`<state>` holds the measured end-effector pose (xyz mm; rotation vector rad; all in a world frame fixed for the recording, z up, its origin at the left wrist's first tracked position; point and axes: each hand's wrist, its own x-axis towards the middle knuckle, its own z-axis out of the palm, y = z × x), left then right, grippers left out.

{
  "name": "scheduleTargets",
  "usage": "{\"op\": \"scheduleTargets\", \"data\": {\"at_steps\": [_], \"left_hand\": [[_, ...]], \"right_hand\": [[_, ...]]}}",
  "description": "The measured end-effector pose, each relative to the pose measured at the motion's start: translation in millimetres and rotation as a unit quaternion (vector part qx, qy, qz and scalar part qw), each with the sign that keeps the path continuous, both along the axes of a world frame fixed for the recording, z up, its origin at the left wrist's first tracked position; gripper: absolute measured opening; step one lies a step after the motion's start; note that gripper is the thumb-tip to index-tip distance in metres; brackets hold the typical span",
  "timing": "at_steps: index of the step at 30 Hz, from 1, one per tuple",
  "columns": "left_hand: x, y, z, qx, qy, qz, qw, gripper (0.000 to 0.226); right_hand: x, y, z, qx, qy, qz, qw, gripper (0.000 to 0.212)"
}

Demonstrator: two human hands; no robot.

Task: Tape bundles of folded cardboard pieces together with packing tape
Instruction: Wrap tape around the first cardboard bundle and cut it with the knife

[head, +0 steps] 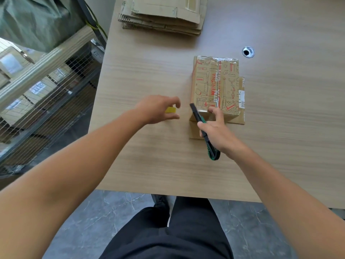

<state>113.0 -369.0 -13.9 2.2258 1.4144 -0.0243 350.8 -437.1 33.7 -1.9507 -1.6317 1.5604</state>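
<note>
A bundle of folded cardboard [214, 85] with red printing lies on the wooden table [140, 75], wrapped lengthwise in clear packing tape. My right hand [218, 131] grips a black and green utility knife [204, 131], its tip at the bundle's near left corner, while a finger touches the bundle's near edge. To the left of the bundle, my left hand [158, 109] hovers over the table with curled fingers around a small yellow object [170, 110]. What that object is I cannot tell.
A stack of flattened plain cardboard pieces [162, 15] lies at the table's far edge. A round cable grommet [248, 51] sits right of the bundle. A wire-mesh cage cart [46, 90] with boxes stands left of the table.
</note>
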Motion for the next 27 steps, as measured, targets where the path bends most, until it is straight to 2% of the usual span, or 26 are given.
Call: {"op": "scheduleTargets", "data": {"at_steps": [4,7,11,16,21,27], "left_hand": [[0,-14,-2,0.087,0.015,-0.007,0.996,0.042],[6,-18,-4,0.053,-0.017,0.031,0.998,0.034],[7,-21,0,0.022,-0.069,0.062,0.995,0.025],[15,-28,4,0.135,-0.015,0.009,0.991,0.030],[22,-34,5,0.174,0.002,0.011,0.985,0.033],[27,-38,11,0.229,-0.001,0.010,0.973,0.018]], "right_hand": [[-19,-2,4,-0.031,-0.064,0.060,0.996,0.042],[-26,-4,3,-0.043,-0.109,0.080,0.990,0.048],[-27,-3,4,-0.042,-0.088,0.053,0.994,0.048],[-28,-2,4,-0.046,-0.113,0.060,0.991,0.047],[-32,1,7,-0.058,-0.142,0.078,0.985,0.047],[-47,12,7,-0.073,-0.257,0.159,0.951,0.064]]}}
